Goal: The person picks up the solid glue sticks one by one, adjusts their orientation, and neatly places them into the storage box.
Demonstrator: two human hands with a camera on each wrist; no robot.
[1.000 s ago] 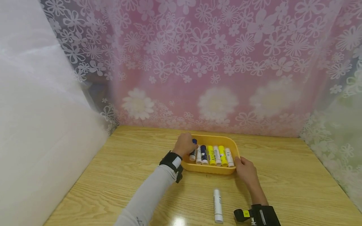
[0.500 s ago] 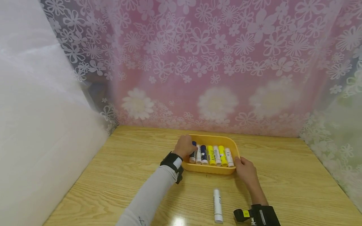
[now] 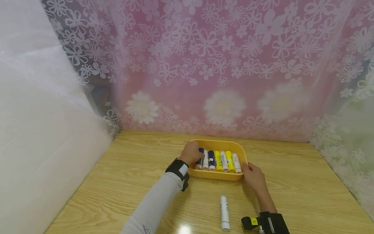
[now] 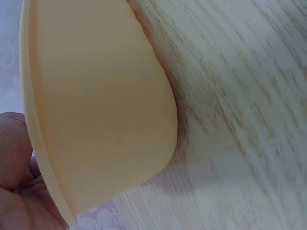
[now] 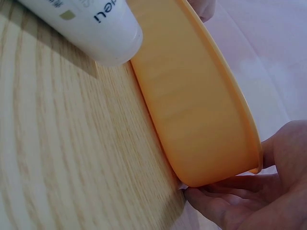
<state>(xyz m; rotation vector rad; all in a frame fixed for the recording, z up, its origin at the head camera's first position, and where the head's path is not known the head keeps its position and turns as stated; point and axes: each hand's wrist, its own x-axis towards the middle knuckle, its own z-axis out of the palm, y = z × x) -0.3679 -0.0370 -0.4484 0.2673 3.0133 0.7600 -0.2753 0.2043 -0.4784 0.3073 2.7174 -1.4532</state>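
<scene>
In the head view, a yellow-orange plastic tray (image 3: 216, 175) lies on the table, with a row of glue sticks in it. My left hand (image 3: 190, 152) reaches over the tray's left end, its thumb and fingers on the leftmost dark blue and white glue stick (image 3: 199, 165), partly hidden by the hand. With my right hand (image 3: 255, 175) I grip the tray's right front corner; the right wrist view shows the thumb by the rim and fingers (image 5: 211, 201) against the outer wall. A white glue stick (image 3: 224, 213) lies apart in front of the tray.
Inside the tray, white, blue and yellow glue sticks (image 3: 218, 161) lie side by side. The wooden table (image 3: 140, 156) meets a flowered pink curtain (image 3: 187, 81) behind the tray. A white sheet (image 3: 52, 130) hangs along the left side.
My left hand has moved slightly down, lowering the leftmost blue glue stick into line with the others in the tray. The right hand and the loose white glue stick have stayed put.
</scene>
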